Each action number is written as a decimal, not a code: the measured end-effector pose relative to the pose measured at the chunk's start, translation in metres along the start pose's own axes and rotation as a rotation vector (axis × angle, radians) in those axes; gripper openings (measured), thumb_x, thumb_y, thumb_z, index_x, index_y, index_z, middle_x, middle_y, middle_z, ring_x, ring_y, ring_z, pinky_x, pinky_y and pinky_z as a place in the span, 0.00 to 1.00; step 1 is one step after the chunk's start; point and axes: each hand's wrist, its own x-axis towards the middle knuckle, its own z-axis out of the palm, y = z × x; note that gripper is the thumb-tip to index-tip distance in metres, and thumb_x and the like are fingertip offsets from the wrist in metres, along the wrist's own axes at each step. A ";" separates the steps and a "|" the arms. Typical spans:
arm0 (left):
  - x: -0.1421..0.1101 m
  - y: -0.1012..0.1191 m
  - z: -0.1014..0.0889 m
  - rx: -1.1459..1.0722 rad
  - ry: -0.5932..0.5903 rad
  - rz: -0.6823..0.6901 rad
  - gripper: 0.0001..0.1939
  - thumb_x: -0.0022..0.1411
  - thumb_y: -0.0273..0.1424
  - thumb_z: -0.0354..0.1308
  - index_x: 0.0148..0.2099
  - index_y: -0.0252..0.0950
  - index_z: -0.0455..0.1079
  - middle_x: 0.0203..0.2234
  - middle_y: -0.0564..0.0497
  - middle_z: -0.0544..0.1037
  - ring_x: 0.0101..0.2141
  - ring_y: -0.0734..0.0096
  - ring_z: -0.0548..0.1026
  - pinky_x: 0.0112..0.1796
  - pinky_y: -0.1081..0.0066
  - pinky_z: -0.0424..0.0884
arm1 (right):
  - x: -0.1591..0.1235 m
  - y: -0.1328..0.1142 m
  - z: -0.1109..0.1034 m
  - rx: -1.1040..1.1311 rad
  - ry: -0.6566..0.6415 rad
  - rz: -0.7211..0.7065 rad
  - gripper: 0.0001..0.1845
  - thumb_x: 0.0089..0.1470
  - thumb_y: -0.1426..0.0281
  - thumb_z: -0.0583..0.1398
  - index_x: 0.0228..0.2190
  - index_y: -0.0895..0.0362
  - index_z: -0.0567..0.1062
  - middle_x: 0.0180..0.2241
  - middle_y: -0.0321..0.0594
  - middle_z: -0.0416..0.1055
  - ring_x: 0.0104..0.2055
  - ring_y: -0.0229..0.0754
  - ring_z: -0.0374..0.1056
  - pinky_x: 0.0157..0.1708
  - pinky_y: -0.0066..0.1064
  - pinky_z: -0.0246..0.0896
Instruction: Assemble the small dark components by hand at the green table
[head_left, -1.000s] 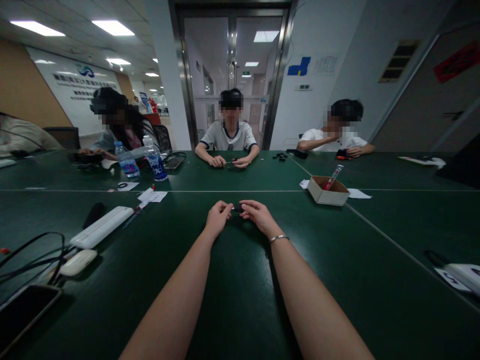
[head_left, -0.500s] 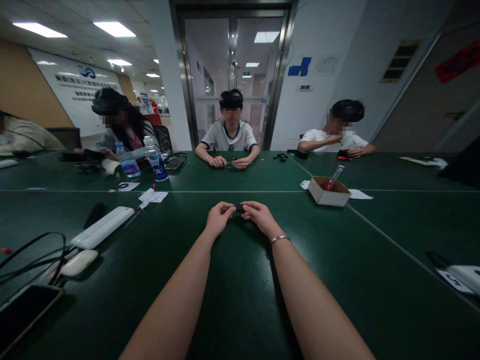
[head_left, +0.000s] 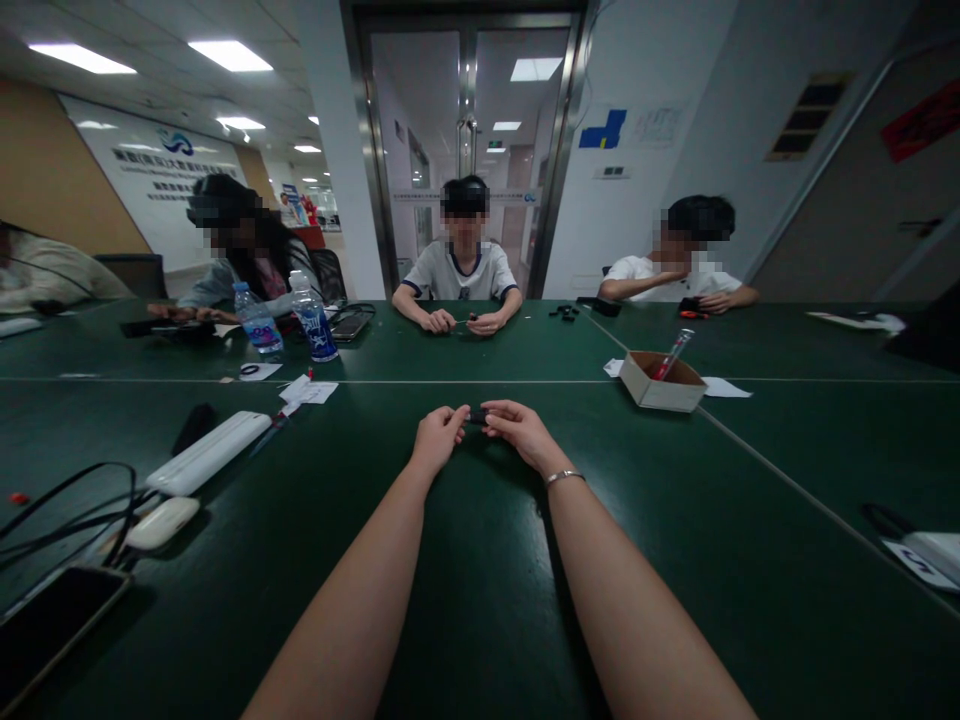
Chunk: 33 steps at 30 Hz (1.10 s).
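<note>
Between my two hands is a small dark object [head_left: 476, 417], too small and covered by fingers to name. My left hand [head_left: 439, 438] pinches its left end, where a light, metal-looking tip shows. My right hand [head_left: 519, 432] grips the other end between thumb and fingers, with a silver bracelet [head_left: 564, 477] on that wrist. Both arms reach forward over the dark green table [head_left: 480, 560], the hands close together just short of the pale seam line.
On the left lie a white power strip [head_left: 210, 455], a white rounded case [head_left: 163, 524], black cables and a phone [head_left: 60, 610]. Two bottles [head_left: 313, 320] stand farther back. A small cardboard box [head_left: 663, 388] holding a tube sits ahead right. Several people sit across the table.
The whole view has shifted very slightly. Both hands keep their hold on the dark object, with only small finger movements; the light tip at the left shows less.
</note>
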 end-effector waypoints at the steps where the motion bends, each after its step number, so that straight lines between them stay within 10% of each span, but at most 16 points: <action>1: -0.001 0.001 0.000 0.014 0.004 -0.001 0.23 0.59 0.51 0.53 0.28 0.35 0.69 0.19 0.52 0.71 0.21 0.72 0.68 0.24 0.73 0.62 | 0.000 0.000 0.000 0.001 -0.002 0.004 0.23 0.35 0.65 0.75 0.37 0.57 0.80 0.33 0.39 0.73 0.31 0.38 0.70 0.33 0.28 0.69; 33: -0.018 0.028 -0.006 0.284 0.084 -0.052 0.27 0.66 0.46 0.43 0.21 0.37 0.65 0.16 0.51 0.66 0.19 0.68 0.64 0.25 0.70 0.54 | -0.001 -0.001 0.001 -0.020 -0.025 0.036 0.21 0.34 0.72 0.73 0.35 0.57 0.80 0.37 0.40 0.74 0.32 0.38 0.71 0.35 0.28 0.69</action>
